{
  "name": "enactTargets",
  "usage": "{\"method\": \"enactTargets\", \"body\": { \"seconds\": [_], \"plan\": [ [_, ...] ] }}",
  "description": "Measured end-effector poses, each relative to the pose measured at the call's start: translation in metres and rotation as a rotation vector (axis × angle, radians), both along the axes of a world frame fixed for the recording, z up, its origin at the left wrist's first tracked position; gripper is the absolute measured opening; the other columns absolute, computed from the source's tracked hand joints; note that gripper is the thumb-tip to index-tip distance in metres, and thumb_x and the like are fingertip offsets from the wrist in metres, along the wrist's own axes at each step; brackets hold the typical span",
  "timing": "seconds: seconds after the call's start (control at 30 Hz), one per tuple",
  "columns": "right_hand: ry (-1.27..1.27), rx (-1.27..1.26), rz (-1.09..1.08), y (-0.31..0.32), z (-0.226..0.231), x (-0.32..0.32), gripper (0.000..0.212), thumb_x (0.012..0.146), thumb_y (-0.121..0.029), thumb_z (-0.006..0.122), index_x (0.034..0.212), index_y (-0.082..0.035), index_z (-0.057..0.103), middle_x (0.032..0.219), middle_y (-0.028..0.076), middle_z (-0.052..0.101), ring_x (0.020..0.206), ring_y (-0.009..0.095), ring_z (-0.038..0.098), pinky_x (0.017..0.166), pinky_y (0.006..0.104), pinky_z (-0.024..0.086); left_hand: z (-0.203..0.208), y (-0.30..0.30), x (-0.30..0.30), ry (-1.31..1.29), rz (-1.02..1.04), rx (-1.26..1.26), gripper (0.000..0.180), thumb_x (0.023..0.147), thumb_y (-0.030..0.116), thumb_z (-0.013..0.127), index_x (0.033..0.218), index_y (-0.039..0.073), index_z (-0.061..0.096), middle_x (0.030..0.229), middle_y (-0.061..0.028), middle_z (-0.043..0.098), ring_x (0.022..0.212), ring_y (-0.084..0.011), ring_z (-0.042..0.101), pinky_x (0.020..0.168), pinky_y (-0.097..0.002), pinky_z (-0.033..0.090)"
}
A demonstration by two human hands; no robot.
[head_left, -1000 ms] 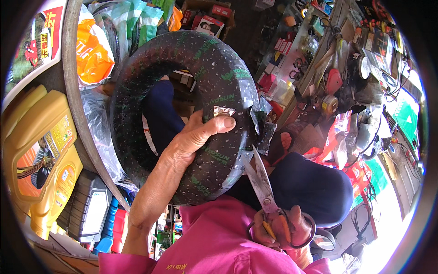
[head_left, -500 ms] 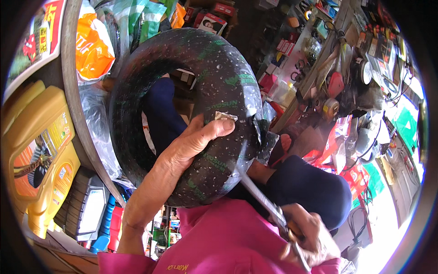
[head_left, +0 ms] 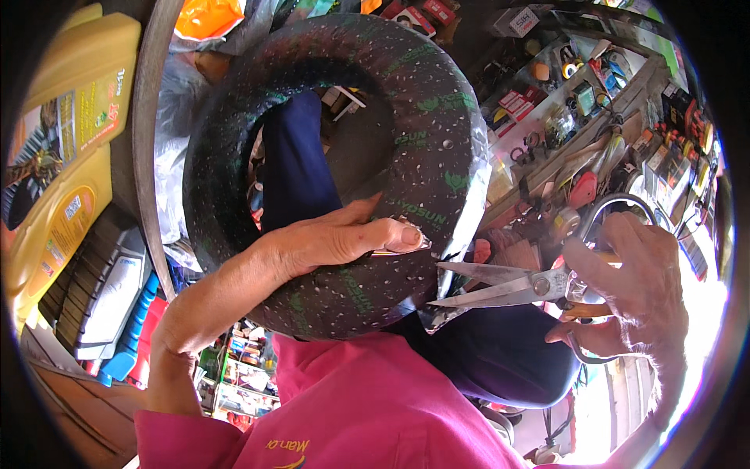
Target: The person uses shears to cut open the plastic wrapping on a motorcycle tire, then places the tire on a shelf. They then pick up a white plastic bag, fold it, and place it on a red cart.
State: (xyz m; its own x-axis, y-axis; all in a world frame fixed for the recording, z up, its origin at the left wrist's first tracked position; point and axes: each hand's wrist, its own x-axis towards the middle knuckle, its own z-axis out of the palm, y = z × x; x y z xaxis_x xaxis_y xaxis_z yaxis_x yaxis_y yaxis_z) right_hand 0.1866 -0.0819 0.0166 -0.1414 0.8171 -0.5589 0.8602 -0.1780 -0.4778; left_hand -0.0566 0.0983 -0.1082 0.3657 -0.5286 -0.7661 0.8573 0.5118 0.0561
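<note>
A thick ring-shaped tyre, wrapped in black plastic film with green print and pale specks, stands tilted before my chest. My left hand grips its near side, thumb lying on top; the other fingers are hidden behind the ring. Under the thumb a small pale, shiny scrap shows. In my right hand is a pair of scissors, fingers in the handle loops. Its blades are spread, with the tips at the tyre's right edge, where a loose flap of film hangs. Whether the tips touch the film I cannot tell.
Yellow oil jugs and a black container with a white label stand at the left, beyond a curved grey edge. An orange and white bag lies behind. Cluttered shelves with boxes and tools fill the right.
The scissors have swung up from low beside my leg to the tyre's right edge, and their blades have spread. My left hand keeps its hold. The whole view has shifted.
</note>
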Motion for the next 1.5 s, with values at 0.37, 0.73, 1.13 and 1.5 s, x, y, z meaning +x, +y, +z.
{"method": "enactTargets", "body": {
  "seconds": [0.37, 0.73, 1.13, 1.5],
  "plan": [
    [-0.147, 0.321, 0.282, 0.0, -0.011, -0.008, 0.057, 0.062, -0.053, 0.069, 0.096, -0.008, 0.063, 0.073, 0.005, 0.055, 0.059, 0.019, 0.052, 0.049, 0.0317, 0.031, 0.007, 0.007, 0.009, 0.001, -0.196, 0.02, 0.089, 0.076, 0.055, 0.065, 0.139, 0.0, 0.038, 0.129, -0.0101, 0.051, 0.12, -0.0183, 0.045, 0.105, -0.028, 0.029],
    [0.166, 0.621, 0.303, 0.008, -0.08, -0.006, 0.038, 0.068, -0.04, 0.07, 0.091, -0.009, 0.065, 0.065, 0.001, 0.051, 0.053, 0.017, 0.049, 0.041, 0.0273, 0.03, 0.01, 0.015, -0.014, 0.002, -0.258, 0.011, 0.088, 0.076, 0.05, 0.068, 0.137, -0.006, 0.037, 0.129, -0.0131, 0.054, 0.124, -0.0189, 0.045, 0.107, -0.0278, 0.029],
    [0.141, 0.781, 0.266, 0.02, -0.095, -0.031, 0.042, 0.048, -0.011, 0.068, 0.09, -0.01, 0.066, 0.061, -0.005, 0.034, 0.051, 0.012, 0.043, 0.042, 0.0259, 0.028, 0.013, 0.021, 0.002, 0.038, -0.077, -0.173, 0.076, 0.083, 0.031, 0.069, 0.14, -0.003, 0.031, 0.128, -0.0131, 0.054, 0.117, -0.0165, 0.054, 0.103, -0.0278, 0.04],
    [0.127, 0.701, 0.292, 0.028, -0.079, -0.038, 0.031, 0.049, -0.023, 0.062, 0.077, -0.01, 0.063, 0.06, -0.003, 0.04, 0.052, 0.012, 0.045, 0.042, 0.0257, 0.026, 0.007, 0.019, -0.003, -0.009, 0.0, -0.186, 0.085, 0.081, 0.031, 0.072, 0.142, -0.003, 0.023, 0.125, -0.0146, 0.056, 0.112, -0.017, 0.058, 0.098, -0.0278, 0.045]
  ]
}}
